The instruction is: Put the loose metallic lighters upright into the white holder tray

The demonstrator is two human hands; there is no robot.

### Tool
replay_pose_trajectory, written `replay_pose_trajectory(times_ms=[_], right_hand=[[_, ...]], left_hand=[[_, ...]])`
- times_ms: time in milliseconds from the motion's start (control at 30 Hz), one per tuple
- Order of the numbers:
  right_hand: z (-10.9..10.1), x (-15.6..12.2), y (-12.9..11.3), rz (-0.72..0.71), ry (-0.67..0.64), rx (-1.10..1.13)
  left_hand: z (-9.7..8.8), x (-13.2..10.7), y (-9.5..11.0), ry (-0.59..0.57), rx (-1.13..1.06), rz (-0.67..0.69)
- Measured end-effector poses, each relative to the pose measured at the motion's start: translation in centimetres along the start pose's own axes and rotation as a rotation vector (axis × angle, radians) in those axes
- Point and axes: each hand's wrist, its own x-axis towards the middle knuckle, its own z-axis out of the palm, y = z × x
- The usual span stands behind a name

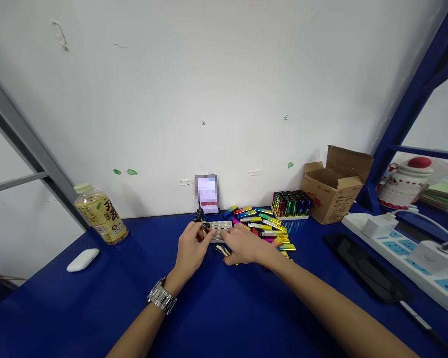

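A white tray [226, 225] with rows of round holes lies near the middle of the blue table. My left hand [192, 244] is at its left end, thumb and fingers pinched round a black-topped lighter [205, 226]. More black-topped lighters stand just behind that hand, partly hidden by it. My right hand [243, 245] reaches over the tray's right front, fingers and thumb apart, a fingertip at the holes. Close to its thumb lies a shiny lighter [221, 249]. Loose metallic-coloured lighters [267, 226] are heaped beside and behind my right hand.
A full rack of lighters [291, 204] and an open cardboard box [332, 191] stand at back right. A propped phone [208, 195] leans on the wall. Rightward lie a black phone [366, 266] and a power strip [414, 258]; leftward, a bottle [101, 214] and a white case [82, 260].
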Motion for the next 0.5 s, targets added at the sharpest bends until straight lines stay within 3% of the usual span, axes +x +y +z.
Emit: replay_pose_trajectory(times_ms=[133, 233, 300, 367, 500], right_hand=[[0.3, -0.3, -0.8, -0.02, 0.016, -0.073], [0.1, -0.2, -0.6, -0.022, -0.019, 0.004], [0.0, -0.1, 0.2, -0.065, 0.0, 0.148], [0.0, 0.1, 1.4, -0.11, 0.064, 0.313], [0.7, 0.3, 3.4, 0.012, 0.279, 0.701]], left_hand=[[0.1, -0.3, 0.3, 0.01, -0.07, -0.048], [0.3, -0.6, 0.5, -0.091, -0.233, -0.151], [0.5, -0.7, 0.5, -0.145, -0.328, -0.197], [0.6, -0.8, 0.6, -0.127, -0.372, -0.213], [1.2, -0.9, 0.9, -0.071, -0.433, -0.232]])
